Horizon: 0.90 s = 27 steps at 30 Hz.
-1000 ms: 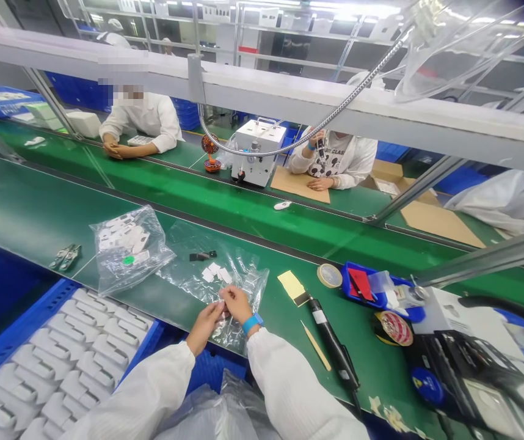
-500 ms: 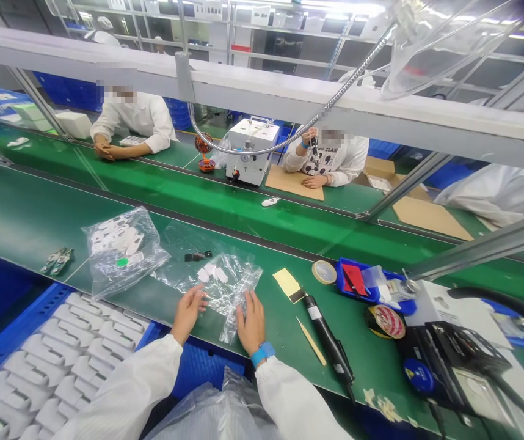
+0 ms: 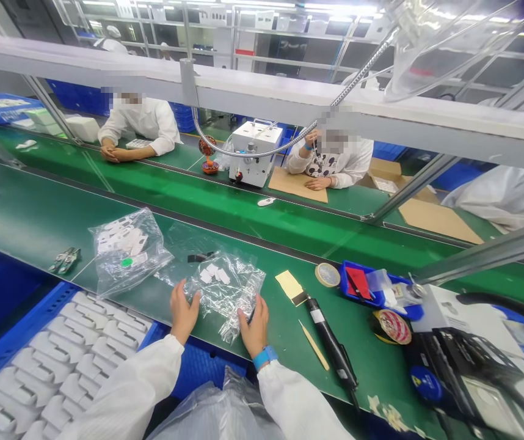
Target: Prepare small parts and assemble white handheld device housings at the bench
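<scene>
A clear crinkled plastic bag (image 3: 229,299) lies on the green bench before me, with several small white pieces (image 3: 215,274) in or on it. My left hand (image 3: 184,311) rests at the bag's left edge, thumb and fingers apart. At the lower right edge is my right hand (image 3: 254,325), also with thumb and fingers apart; the fingertips seem to touch the film. A black strip (image 3: 200,256) shows just behind the bag, partly under clear film. To the left lies another clear bag (image 3: 152,260) containing several white flat parts and a green round sticker.
A blue crate (image 3: 60,299) of white molded parts stands at lower left. Right of my hands lie a yellow pad (image 3: 291,285), tweezers (image 3: 313,345), a black electric screwdriver (image 3: 333,345), a tape roll (image 3: 327,274) and a blue bin (image 3: 351,293). Two people sit across the line.
My left hand has shifted left, and its thumb and fingers have spread. My right hand's fingers have bent round the bag's edge. The bag has spread toward the black strip.
</scene>
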Available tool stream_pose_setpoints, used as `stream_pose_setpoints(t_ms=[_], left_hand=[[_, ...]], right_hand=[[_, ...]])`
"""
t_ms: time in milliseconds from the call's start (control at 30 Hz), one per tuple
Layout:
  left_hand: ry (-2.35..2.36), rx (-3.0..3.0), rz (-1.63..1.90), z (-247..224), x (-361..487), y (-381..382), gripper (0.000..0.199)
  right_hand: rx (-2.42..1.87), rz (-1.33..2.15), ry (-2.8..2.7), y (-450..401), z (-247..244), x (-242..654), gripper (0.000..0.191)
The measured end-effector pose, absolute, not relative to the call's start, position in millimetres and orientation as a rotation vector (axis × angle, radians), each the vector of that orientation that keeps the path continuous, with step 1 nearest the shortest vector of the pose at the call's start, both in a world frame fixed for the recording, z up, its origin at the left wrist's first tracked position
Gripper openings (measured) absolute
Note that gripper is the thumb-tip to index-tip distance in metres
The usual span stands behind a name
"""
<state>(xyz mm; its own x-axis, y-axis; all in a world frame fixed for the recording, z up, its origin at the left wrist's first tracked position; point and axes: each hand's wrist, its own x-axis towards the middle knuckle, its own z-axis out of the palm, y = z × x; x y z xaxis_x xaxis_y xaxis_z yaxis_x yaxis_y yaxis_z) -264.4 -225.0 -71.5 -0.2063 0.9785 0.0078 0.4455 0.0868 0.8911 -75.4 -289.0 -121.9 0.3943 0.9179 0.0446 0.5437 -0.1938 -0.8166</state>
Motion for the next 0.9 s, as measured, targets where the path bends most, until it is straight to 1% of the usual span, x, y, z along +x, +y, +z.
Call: stream_pose_setpoints(t_ms=[67,233,333,433,600,800,900], left_hand=[[1.667,1.581,1.031,-66.4,-255.4,-234.8,0.045],[1.406,1.864,0.796,-76.0,-215.7,-260.9,0.034],[1.379,1.908,0.711,-85.0,-198.8,-267.6,0.034],[1.380,1.909,0.682,-79.3,-196.9,-269.1,0.038],[1.373,1.845,0.734,-36.4,-210.3,-271.0,0.049],[1.243,1.626,0.792,21.6,-211.3,-269.6,0.055],[1.110,1.425,0.757,41.5,-205.7,-267.7,0.052]], right_hand=[[-1.908,0.658,-1.138,-287.9,-123.4,-72.7,0.050],[-1.928,0.928,-0.948,-273.1,-123.7,-64.5,0.034],[-1.846,1.105,-0.878,-265.1,-117.4,-63.3,0.026],[-1.674,1.273,-0.811,-268.4,-106.8,-65.2,0.021],[-1.360,1.416,-0.705,-290.1,-79.1,-65.8,0.026],[-1.107,1.452,-0.706,-293.1,-21.7,-68.3,0.045],[-1.034,1.500,-0.771,-291.3,10.2,-75.7,0.042]])
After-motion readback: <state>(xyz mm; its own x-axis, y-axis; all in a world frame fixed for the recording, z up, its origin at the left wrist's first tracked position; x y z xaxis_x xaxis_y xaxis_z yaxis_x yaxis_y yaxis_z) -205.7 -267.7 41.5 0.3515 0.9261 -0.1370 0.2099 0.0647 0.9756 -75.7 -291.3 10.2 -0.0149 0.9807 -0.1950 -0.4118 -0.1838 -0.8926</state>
